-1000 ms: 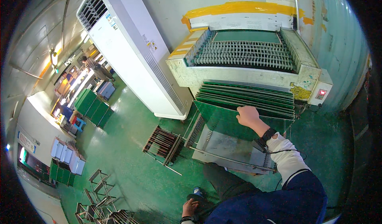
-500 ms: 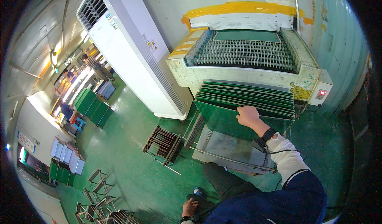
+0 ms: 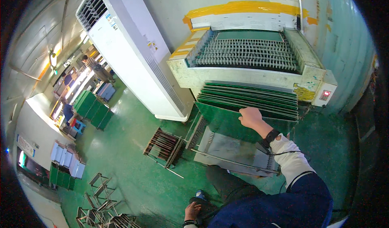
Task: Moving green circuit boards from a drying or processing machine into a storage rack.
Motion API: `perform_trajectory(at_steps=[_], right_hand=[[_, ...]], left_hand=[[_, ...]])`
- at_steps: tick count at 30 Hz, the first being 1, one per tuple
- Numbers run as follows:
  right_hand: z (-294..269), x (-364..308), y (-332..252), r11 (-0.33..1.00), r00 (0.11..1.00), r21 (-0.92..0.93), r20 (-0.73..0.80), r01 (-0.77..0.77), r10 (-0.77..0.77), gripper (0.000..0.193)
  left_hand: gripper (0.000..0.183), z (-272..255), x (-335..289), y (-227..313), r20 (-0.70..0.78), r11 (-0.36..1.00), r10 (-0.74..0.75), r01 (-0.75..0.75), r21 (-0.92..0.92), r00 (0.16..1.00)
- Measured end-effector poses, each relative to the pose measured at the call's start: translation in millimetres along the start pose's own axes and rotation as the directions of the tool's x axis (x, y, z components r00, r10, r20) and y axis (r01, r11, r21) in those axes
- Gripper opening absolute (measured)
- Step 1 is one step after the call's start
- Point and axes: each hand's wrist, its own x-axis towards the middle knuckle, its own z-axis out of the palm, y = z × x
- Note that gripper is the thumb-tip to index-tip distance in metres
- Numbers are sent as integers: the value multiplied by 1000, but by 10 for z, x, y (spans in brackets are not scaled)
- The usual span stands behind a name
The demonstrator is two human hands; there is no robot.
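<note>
My right hand [image 3: 250,117] is closed on the top edge of the front green board [image 3: 221,116], a thin flat panel that leans in a slotted rack [image 3: 197,131]. Behind it, several more green boards [image 3: 255,97] stand on edge in a row, with narrow gaps between them. The fingertips are hidden from view. Down by my dark-trousered leg, my left hand [image 3: 192,210] rests with its fingers curled in, and no object shows in it.
Beyond the rack stands a roller conveyor machine [image 3: 247,53] with a green panel [image 3: 249,35] at its far end. A tall white air conditioner [image 3: 133,62] is to its left. A smaller rack [image 3: 163,145] and metal frames [image 3: 99,193] stand on the floor. People work far left.
The view has shifted slightly. My right hand stays at the front board's top edge, and my left hand remains by my leg. Far left, a seated person has straightened up.
</note>
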Motion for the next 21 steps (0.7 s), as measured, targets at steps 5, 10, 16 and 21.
perform_trajectory(at_steps=[5, 10, 16, 21], right_hand=[[-45, 48, 59, 997, 999, 63, -2, 34, -34, 22], [-826, 66, -135, 998, 996, 14, -67, 57, -56, 27], [-1774, -45, -159, 995, 982, -84, -176, 54, -69, 30], [-2097, 191, 419, 884, 922, 450, -383, 125, 65, 29]], left_hand=[[31, 84, -18, 27, -76, 1000, -4, 6, 26, 997], [31, -50, 79, 55, 11, 1000, -23, 23, -20, 1000], [28, -117, 113, -90, 323, 504, 265, -416, 757, 909], [21, -308, 290, -223, 132, 989, 113, -125, 84, 985]])
